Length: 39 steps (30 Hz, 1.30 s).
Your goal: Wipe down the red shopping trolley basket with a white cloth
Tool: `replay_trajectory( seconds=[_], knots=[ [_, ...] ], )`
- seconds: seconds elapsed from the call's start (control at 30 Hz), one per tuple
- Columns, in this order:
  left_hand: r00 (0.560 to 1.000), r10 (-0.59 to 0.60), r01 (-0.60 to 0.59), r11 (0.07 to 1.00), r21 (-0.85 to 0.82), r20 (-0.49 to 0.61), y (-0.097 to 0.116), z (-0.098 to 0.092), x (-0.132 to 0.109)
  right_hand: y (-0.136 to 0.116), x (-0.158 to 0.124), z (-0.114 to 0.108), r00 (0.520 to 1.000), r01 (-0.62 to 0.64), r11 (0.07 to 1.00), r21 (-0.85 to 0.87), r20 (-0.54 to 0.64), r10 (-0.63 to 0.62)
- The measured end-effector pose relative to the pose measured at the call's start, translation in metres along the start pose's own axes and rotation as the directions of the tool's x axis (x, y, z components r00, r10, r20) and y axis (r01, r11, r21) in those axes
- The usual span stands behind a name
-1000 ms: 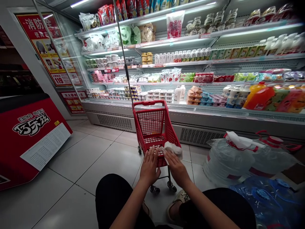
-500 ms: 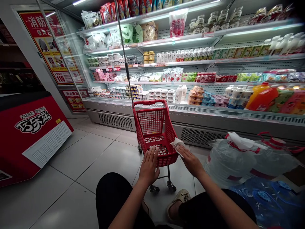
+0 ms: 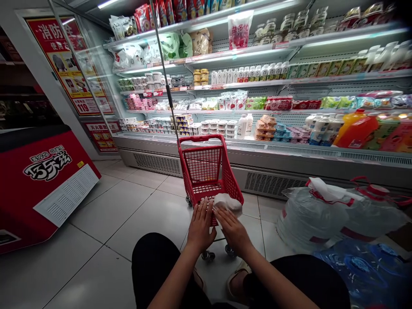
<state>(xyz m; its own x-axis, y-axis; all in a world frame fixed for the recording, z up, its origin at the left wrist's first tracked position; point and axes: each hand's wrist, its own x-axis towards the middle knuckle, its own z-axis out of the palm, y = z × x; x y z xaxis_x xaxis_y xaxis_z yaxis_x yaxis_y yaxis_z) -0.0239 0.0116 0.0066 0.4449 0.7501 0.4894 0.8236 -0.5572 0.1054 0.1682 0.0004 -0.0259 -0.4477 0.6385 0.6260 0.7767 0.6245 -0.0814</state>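
Note:
A small red plastic shopping cart (image 3: 203,165) stands on the floor in front of me, its near end between my knees. My left hand (image 3: 201,225) lies with fingers stretched out at the near rim of the basket. Beside it, my right hand (image 3: 234,229) holds a crumpled white wipe (image 3: 227,201) against the near end of the cart, partly over the rim. The fingers cover part of the wipe and of the rim. A thin pole (image 3: 170,94) rises from the cart's far left corner by the handle.
A refrigerated display (image 3: 212,109) full of dairy and drinks runs behind the cart. Large wrapped water bottles (image 3: 309,219) and blue-tinted bottles (image 3: 360,268) stand at my right. A red freezer (image 3: 48,189) is on the left, before a fire-safety poster (image 3: 66,64).
My right hand has slid left with the wipe, from the basket's right side to the near end, close to my left hand. The left hand has hardly moved.

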Motion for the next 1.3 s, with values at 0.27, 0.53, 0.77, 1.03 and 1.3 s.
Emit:
replay_trajectory(
  seconds=[0.27, 0.53, 0.77, 1.03, 1.3],
  knots=[
    [1.0, 0.02, -0.02, 1.0, -0.007, 0.013, -0.003, 0.0, -0.003, 0.005, 0.015, -0.011, 0.991, 0.106, 0.993, 0.054, 0.071, -0.109],
    [0.999, 0.051, -0.051, 0.999, 0.004, 0.013, 0.0, -0.007, 0.0, 0.059, -0.006, -0.03, 0.997, -0.076, 0.997, -0.002, 0.007, 0.076],
    [0.999, 0.047, -0.046, 0.999, -0.027, 0.026, 0.005, -0.002, 0.004, 0.023, 0.005, -0.011, 1.0, -0.008, 0.999, -0.046, -0.013, 0.007],
    [0.999, 0.038, -0.037, 0.998, -0.049, 0.021, 0.005, 0.0, 0.002, 0.018, 0.022, -0.009, 1.0, -0.02, 0.995, 0.094, -0.02, 0.022],
    [0.998, 0.048, -0.047, 0.999, -0.024, 0.03, 0.005, -0.001, 0.003, 0.027, 0.013, -0.011, 0.999, -0.015, 0.998, -0.055, 0.028, 0.017]
  ],
)
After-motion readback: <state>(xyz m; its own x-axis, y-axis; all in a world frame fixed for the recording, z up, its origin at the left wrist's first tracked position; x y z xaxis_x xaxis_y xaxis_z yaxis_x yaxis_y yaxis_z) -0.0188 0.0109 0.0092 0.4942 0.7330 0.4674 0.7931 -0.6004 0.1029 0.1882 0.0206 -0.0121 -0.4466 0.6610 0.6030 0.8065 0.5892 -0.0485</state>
